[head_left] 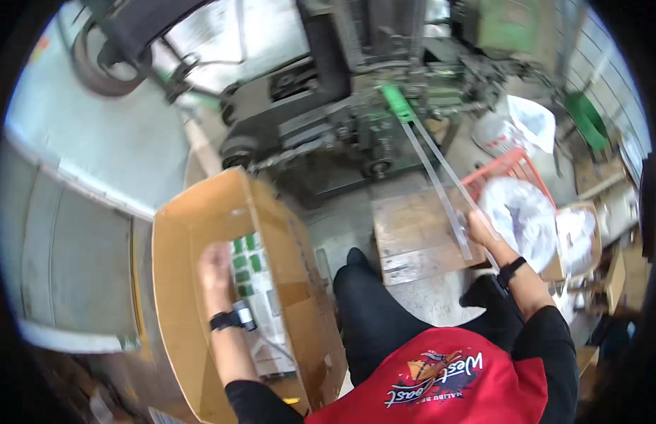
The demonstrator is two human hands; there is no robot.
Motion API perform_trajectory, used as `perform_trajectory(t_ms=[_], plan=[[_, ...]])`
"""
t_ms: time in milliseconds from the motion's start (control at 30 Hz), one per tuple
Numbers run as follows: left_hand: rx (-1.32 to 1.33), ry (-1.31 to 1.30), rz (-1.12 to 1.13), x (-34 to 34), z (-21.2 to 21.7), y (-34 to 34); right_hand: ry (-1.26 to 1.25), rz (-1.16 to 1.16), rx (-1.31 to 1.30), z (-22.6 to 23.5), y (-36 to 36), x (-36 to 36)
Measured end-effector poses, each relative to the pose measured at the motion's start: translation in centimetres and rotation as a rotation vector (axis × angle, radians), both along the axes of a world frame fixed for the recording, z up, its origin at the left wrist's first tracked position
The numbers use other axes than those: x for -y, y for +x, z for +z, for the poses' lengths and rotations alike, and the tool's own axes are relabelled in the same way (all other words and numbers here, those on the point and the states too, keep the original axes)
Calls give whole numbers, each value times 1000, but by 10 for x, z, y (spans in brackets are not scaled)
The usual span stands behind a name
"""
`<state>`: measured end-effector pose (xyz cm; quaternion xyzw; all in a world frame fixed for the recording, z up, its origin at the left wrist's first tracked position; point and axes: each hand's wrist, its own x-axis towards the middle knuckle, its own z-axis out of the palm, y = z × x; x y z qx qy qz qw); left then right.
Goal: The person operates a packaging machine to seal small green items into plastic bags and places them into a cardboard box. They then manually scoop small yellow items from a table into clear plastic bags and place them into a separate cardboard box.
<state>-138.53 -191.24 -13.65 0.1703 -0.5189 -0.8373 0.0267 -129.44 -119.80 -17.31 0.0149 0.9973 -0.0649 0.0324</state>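
My left hand (215,264) is down inside a tall cardboard box (174,244), smeared by motion, so its fingers do not show clearly. Right beside it lie white stacked packs (268,353) and several small dark-green pieces (243,275) set in rows. My right hand (481,230) is curled at the lower end of two long pale rails (435,173), its fingers closed round the right-hand one. Those rails slope down from a green metal piece (396,104) on the machine. Whether anything else sits in the right hand is hidden.
A dark greasy machine (321,134) stands ahead, with a black wheel (105,60) at upper left. Under the rails is a wooden box (413,237). To the right are a red basket (508,164) with a clear plastic bag (519,212), a white sack (498,134) and cardboard boxes (579,240).
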Motion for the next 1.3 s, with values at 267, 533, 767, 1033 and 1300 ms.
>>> perform_trajectory(t_ms=[267,533,767,1033,1300], plan=[[-434,-123,-388,-209,271,-19,-409,-53,34,-1,20,-48],[-414,-199,-952,-419,299,14,-331,-224,97,12,20,-14],[-228,-146,-933,-501,219,31,-1447,-277,-195,175,11,-46],[-90,180,-435,-506,141,37,-886,216,223,233,-58,32],[223,353,-465,-451,50,58,-137,230,-81,206,-191,46]])
